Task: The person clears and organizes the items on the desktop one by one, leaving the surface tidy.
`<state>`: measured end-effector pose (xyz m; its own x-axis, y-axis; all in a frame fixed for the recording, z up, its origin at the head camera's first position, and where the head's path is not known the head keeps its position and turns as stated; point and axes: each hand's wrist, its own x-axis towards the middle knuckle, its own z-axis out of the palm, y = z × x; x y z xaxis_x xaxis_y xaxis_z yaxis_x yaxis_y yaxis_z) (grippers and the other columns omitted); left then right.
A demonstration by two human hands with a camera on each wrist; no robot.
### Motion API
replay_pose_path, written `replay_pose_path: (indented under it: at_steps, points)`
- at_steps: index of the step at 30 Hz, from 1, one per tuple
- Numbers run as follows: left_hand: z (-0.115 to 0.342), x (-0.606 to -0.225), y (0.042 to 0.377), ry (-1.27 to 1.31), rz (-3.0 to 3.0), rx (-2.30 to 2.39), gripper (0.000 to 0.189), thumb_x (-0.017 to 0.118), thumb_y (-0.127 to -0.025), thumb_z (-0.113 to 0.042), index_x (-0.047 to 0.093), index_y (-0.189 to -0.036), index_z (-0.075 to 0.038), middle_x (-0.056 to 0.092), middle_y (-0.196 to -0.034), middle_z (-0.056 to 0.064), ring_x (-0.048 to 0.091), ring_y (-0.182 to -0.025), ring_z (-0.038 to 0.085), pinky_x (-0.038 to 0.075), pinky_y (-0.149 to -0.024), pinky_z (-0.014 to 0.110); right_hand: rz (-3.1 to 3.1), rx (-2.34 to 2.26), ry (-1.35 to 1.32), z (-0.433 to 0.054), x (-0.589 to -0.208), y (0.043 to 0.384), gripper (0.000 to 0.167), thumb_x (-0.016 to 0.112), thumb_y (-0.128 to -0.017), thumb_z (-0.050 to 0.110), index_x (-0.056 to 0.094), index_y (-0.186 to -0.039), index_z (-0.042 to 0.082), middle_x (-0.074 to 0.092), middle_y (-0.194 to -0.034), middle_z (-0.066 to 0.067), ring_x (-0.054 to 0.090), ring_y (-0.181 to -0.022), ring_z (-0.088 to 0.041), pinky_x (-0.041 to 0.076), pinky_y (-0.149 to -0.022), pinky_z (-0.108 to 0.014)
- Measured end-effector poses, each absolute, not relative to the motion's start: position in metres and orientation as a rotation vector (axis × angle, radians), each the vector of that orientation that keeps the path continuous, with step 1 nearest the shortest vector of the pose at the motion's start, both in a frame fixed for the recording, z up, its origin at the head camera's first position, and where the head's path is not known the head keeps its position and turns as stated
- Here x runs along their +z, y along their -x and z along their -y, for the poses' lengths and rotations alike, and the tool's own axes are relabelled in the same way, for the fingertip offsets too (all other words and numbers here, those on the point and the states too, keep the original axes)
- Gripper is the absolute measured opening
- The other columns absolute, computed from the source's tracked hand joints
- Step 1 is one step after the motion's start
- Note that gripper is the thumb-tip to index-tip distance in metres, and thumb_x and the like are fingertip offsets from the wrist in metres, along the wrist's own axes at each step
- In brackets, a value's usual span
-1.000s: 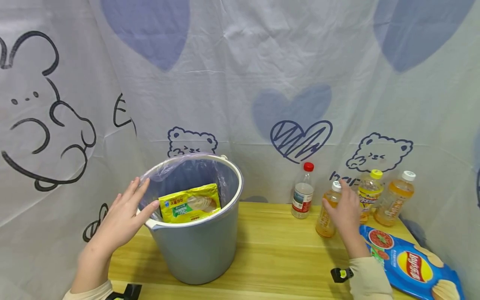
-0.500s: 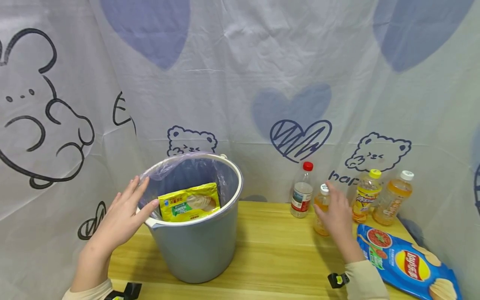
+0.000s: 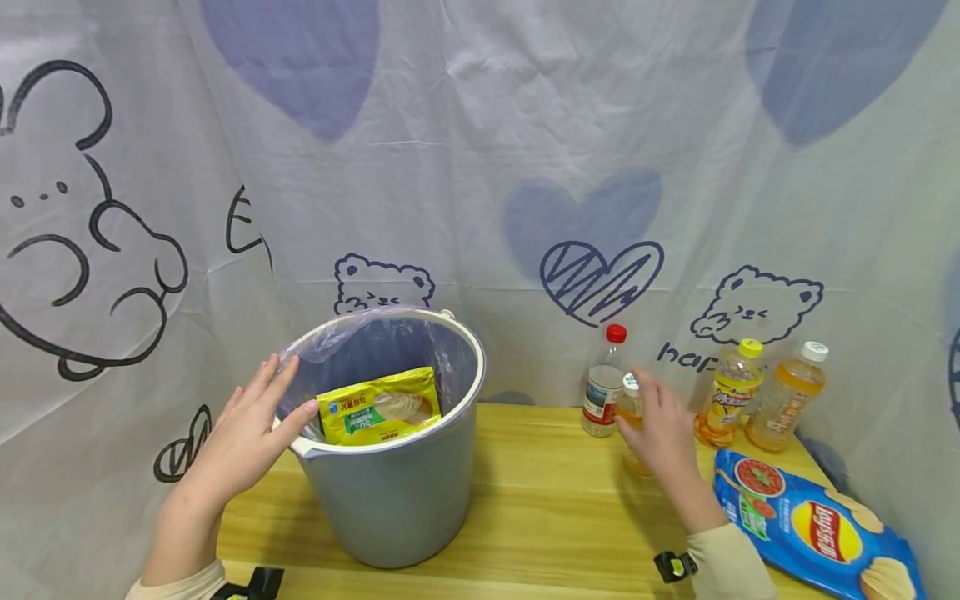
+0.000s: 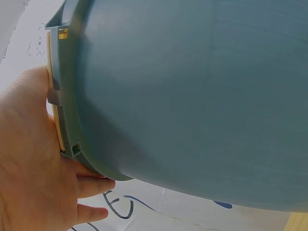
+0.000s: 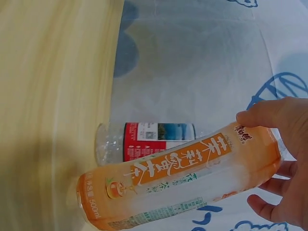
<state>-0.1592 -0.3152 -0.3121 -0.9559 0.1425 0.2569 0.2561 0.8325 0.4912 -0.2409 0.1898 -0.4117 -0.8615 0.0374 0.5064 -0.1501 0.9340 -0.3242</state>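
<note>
My left hand (image 3: 251, 425) rests at the near left rim of a grey bin (image 3: 397, 500), its fingers spread and straight. In the left wrist view, the bin's wall fills most of the picture. My right hand (image 3: 666, 429) grips a white-capped drink bottle (image 5: 178, 178) with an orange label near its upper part. The bottle leans in the right wrist view, thumb on one side and fingers on the other. Just behind it stands a red-capped clear bottle (image 3: 603, 387), partly overlapped by it.
Inside the lined bin lies a yellow snack packet (image 3: 381, 408). Right of my right hand stand a yellow-capped bottle (image 3: 731, 396) and a white-capped orange bottle (image 3: 787, 396). A blue Lay's chip bag (image 3: 817, 525) lies in front of them. A printed curtain (image 3: 480, 125) hangs behind the wooden table (image 3: 540, 500).
My right hand has moved left with the orange-labelled bottle, away from the yellow-capped one and closer to the red-capped one. The left hand stays at the bin rim.
</note>
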Motion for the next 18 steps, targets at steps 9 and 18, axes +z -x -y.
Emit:
replay_pose_path:
  at_steps: [9,18]
  points:
    - [0.315,-0.312,0.159,0.3,2.806,-0.795,0.074,0.041,-0.101,-0.048,0.016,-0.156,-0.006,0.002,-0.162,0.026,0.004,-0.15,0.046,-0.001,-0.117,0.068,2.474,0.402,-0.214,-0.184,-0.399,0.234,0.085,0.083,-0.075,0.017,0.034,-0.145,0.02,0.054,-0.125,-0.023,0.053,-0.11,-0.045,0.044,-0.089,-0.066]
    - [0.314,-0.311,0.158,0.294,2.817,-0.794,0.075,0.041,-0.101,-0.049,0.015,-0.157,-0.007,0.0,-0.162,0.025,0.004,-0.15,0.046,-0.001,-0.116,0.068,2.348,0.392,-0.321,-0.177,-0.382,0.23,0.086,0.085,-0.072,0.016,0.039,-0.144,0.022,0.055,-0.125,-0.018,0.056,-0.108,-0.041,0.045,-0.087,-0.063]
